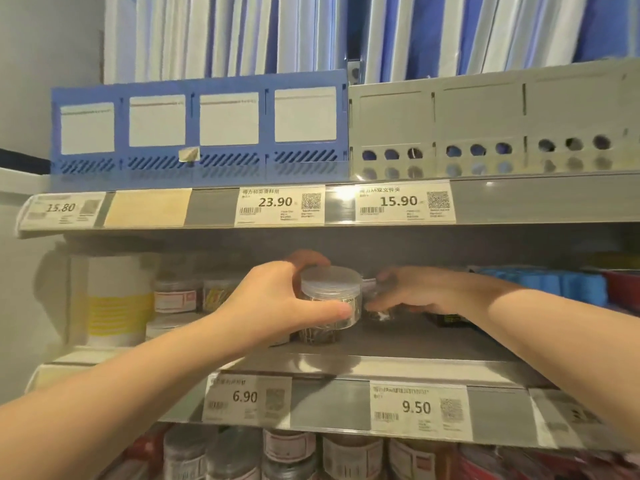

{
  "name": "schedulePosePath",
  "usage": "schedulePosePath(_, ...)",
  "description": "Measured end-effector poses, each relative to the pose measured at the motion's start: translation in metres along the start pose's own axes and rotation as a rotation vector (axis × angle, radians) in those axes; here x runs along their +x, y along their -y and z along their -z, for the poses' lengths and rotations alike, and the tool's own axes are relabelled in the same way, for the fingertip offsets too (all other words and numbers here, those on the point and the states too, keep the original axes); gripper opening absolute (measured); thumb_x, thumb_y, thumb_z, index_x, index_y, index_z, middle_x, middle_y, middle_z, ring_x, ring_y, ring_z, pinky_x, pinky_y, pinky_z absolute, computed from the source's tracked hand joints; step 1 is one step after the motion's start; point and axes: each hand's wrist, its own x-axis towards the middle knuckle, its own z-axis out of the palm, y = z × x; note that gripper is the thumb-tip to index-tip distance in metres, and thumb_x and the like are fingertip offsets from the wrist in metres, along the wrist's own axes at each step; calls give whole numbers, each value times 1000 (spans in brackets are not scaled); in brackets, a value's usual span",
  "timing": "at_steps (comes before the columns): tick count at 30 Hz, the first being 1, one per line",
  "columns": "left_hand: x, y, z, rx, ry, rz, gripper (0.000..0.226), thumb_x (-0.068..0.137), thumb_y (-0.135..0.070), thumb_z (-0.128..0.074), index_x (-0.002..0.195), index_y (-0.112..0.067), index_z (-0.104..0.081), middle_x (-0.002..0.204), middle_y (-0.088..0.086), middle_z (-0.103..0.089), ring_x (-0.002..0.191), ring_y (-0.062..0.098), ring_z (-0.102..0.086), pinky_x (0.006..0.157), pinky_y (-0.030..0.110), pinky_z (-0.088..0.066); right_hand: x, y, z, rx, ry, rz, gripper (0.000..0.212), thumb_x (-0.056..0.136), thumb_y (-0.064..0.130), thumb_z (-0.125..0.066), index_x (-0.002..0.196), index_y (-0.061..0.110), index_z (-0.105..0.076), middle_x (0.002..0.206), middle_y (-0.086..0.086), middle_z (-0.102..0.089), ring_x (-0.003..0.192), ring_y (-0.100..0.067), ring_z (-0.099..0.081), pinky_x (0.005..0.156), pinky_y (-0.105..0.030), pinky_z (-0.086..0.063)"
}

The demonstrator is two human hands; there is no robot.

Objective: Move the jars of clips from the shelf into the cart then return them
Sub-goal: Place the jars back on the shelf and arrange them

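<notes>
The left hand [270, 299] has its fingers [308, 259] curled behind the clear jar [330, 296], so their tips are out of sight. Just right of those fingers, the right hand [419, 291] reaches over a glassy object [379, 308] too smeared to name, and whether it is gripped cannot be told. Below the fingers, a second jar [318, 336] shows only its base. Left of them, the labelled jars [176, 296] are blurred and their labels unreadable. Far below, the bottom-shelf jars [291, 455] are cut by the lower edge.
</notes>
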Motion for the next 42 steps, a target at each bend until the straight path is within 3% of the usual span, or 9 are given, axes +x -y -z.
schedulePosePath(2, 1, 1, -4, 14, -10, -20, 61, 59, -63, -70, 111, -40, -49, 93, -23, -60, 77, -20, -52, 66, 2, -40, 0, -2, -7, -28, 9, 8, 60, 72, 35, -79, 122, 16, -53, 105, 5, -57, 103, -15, -54, 82, -26, -45)
schedulePosePath(4, 1, 2, -6, 18, -23, -24, 69, 52, -67, -61, 114, -39, -50, 98, -22, -61, 86, -20, -49, 74, 2, -39, -4, -4, -13, -64, -20, 6, 60, 77, 30, -76, 128, 17, -47, 118, 2, -53, 113, -17, -48, 93, -26, -37)
schedulePosePath(8, -1, 6, -6, -4, -43, -22, 75, 42, -76, -50, 110, -44, -48, 101, -22, -62, 89, -18, -51, 75, 5, -42, -7, -4, -17, -135, -120, 13, 80, 76, 34, -77, 141, 19, -33, 138, -3, -42, 123, -20, -43, 92, -25, -35)
schedulePosePath(15, -3, 13, 1, -43, -87, -7, 68, 42, -73, -55, 105, -48, -46, 98, -36, -53, 90, -25, -47, 70, -3, -37, -11, -4, -20, -137, -187, 38, 73, 72, 39, -79, 130, 19, -40, 113, 4, -44, 101, -15, -43, 77, -24, -34)
schedulePosePath(20, -3, 19, 4, -71, -141, 31, 53, 50, -62, -65, 99, -47, -51, 96, -32, -59, 86, -18, -54, 66, 0, -40, -7, -2, -26, -145, -189, 49, 76, 70, 44, -79, 130, 20, -39, 112, 4, -44, 102, -15, -45, 79, -26, -36)
schedulePosePath(26, -4, 24, 8, -143, -175, 73, 60, 39, -70, -60, 93, -47, -56, 92, -25, -66, 83, -12, -61, 72, 10, -47, -5, 0, -29, -258, -197, 95, 74, 72, 52, -74, 128, 17, -40, 113, 3, -50, 103, -17, -49, 75, -26, -37)
schedulePosePath(33, -7, 27, 4, -116, -154, 91, 59, 40, -72, -59, 95, -50, -53, 96, -29, -61, 86, -16, -57, 66, 4, -42, -5, 5, -32, -321, -169, 124, 65, 78, 51, -68, 125, 13, -42, 119, -3, -54, 100, -17, -50, 81, -28, -43)
schedulePosePath(42, -6, 23, 0, -97, -165, 111, 66, 41, -71, -61, 101, -46, -54, 97, -24, -64, 88, -5, -62, 77, 18, -50, -2, 3, -32, -338, -168, 138, 67, 79, 51, -68, 126, 10, -42, 121, -5, -53, 103, -19, -50, 80, -28, -42)
